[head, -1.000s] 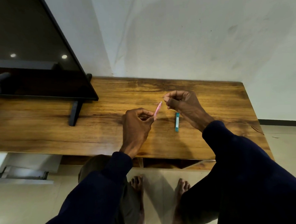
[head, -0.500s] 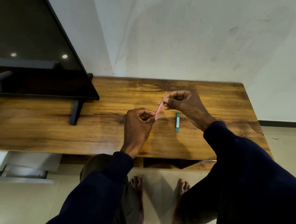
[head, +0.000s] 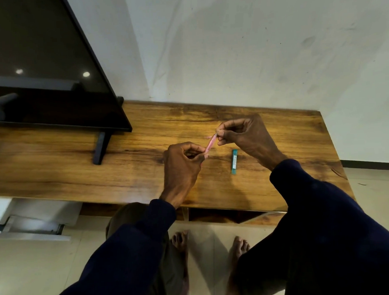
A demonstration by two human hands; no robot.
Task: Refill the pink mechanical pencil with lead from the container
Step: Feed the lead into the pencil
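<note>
Diagonally tilted pink pencil (head: pixel 211 143), both hands pinching ends

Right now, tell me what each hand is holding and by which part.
The left hand pinches the pink mechanical pencil at its lower end; the right hand pinches at its upper end. The lead container lies unheld on the table.

Left hand (head: pixel 181 165) pinched, right hand (head: pixel 244 135) pinched
</note>
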